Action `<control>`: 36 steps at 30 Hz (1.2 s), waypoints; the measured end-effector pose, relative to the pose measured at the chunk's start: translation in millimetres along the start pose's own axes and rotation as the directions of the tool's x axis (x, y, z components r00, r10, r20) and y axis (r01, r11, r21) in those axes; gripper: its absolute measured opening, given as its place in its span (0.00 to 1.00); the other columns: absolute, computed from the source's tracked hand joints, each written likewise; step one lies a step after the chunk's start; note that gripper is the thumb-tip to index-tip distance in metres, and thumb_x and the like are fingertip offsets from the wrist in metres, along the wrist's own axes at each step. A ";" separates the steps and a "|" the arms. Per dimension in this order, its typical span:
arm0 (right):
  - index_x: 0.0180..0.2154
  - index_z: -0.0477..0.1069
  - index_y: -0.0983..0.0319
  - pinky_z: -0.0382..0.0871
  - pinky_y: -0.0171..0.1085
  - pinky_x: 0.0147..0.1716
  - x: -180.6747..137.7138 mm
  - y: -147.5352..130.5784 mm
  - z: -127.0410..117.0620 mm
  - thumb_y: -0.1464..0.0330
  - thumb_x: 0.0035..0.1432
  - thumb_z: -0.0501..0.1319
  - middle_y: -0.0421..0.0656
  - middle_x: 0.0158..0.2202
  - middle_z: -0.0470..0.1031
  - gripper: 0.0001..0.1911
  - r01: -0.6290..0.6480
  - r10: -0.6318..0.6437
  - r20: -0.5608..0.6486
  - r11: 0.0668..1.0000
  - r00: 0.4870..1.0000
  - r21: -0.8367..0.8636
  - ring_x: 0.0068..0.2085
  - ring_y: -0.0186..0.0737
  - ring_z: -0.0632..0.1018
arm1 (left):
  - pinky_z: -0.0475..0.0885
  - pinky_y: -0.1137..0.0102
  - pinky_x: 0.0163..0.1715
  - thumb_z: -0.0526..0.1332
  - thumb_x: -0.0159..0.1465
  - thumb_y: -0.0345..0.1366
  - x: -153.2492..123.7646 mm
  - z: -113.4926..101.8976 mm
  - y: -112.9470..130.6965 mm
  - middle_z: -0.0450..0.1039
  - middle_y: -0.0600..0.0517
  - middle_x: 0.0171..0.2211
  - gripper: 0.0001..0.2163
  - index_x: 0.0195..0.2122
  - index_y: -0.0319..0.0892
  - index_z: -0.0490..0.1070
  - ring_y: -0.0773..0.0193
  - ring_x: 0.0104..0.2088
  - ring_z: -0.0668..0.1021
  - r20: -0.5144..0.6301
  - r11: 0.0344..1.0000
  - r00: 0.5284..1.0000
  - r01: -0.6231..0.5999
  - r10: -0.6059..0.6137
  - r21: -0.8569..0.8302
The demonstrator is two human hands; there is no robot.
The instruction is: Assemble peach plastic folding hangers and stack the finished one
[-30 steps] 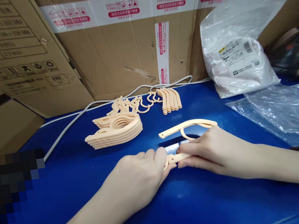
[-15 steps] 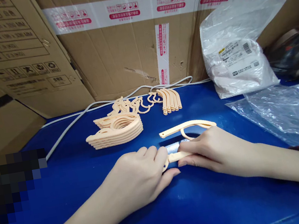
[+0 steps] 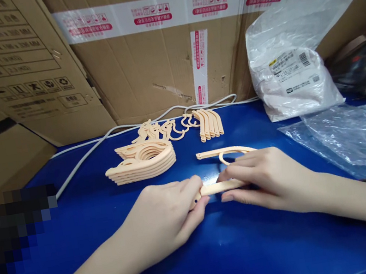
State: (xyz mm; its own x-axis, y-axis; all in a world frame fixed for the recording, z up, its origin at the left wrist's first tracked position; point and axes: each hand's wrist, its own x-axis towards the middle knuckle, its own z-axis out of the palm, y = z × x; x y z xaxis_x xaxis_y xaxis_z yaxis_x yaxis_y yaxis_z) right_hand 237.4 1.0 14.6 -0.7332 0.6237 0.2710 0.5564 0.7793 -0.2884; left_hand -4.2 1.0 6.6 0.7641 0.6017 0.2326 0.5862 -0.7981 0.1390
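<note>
The cream plastic hanger bar is between the two hands, above the blue table, its left tip meeting a small end piece with a hole. The left hand is nearly closed, pinching this end piece with thumb and fingers. The right hand is half curled, with the bar between thumb and fingers. For good work here, I think, both parts should be gripped close to the joint and kept in line, with steady, moderate pressure, because thin plastic may bend.

Just behind, a curved hanger arm runs behind the right hand; whether it is held, I cannot tell. Farther back are smooth, matte nested hanger arms and ribbed-looking narrow strips.
</note>
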 end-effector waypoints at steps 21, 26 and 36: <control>0.41 0.75 0.63 0.66 0.40 0.42 6.2 29.4 -18.5 0.65 0.69 0.52 0.46 0.40 0.76 0.14 -0.204 0.202 -0.035 0.973 0.979 -0.111 0.41 0.43 0.75 | 0.56 0.68 0.18 0.43 0.71 0.36 -4.4 -5.1 9.3 0.68 0.56 0.24 0.11 0.36 0.43 0.62 0.65 0.22 0.73 -0.015 0.991 0.997 -0.077 0.079 0.109; 0.36 0.72 0.62 0.63 0.35 0.33 6.0 27.5 -14.4 0.67 0.65 0.56 0.43 0.33 0.73 0.08 -0.258 0.257 -0.030 0.965 0.966 -0.049 0.34 0.39 0.73 | 0.58 0.68 0.19 0.45 0.70 0.34 -2.2 -7.5 9.5 0.69 0.55 0.25 0.10 0.37 0.42 0.62 0.64 0.22 0.74 0.034 0.988 0.997 -0.069 0.065 0.141; 0.34 0.64 0.60 0.61 0.33 0.30 3.3 26.0 -10.1 0.71 0.64 0.55 0.41 0.31 0.71 0.05 -0.234 0.232 -0.028 0.967 0.972 -0.098 0.32 0.37 0.72 | 0.56 0.68 0.22 0.49 0.65 0.31 -2.7 -2.8 3.3 0.65 0.56 0.24 0.05 0.33 0.43 0.61 0.65 0.23 0.67 0.014 0.996 0.996 -0.085 0.085 0.036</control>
State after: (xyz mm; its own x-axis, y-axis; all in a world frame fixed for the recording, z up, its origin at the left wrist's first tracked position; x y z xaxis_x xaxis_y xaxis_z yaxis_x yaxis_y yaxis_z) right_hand 253.4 23.9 17.3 -0.5728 0.7889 0.2226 0.7477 0.6142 -0.2525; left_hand -5.0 -3.4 9.1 0.8145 0.5324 0.2303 0.5285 -0.8448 0.0840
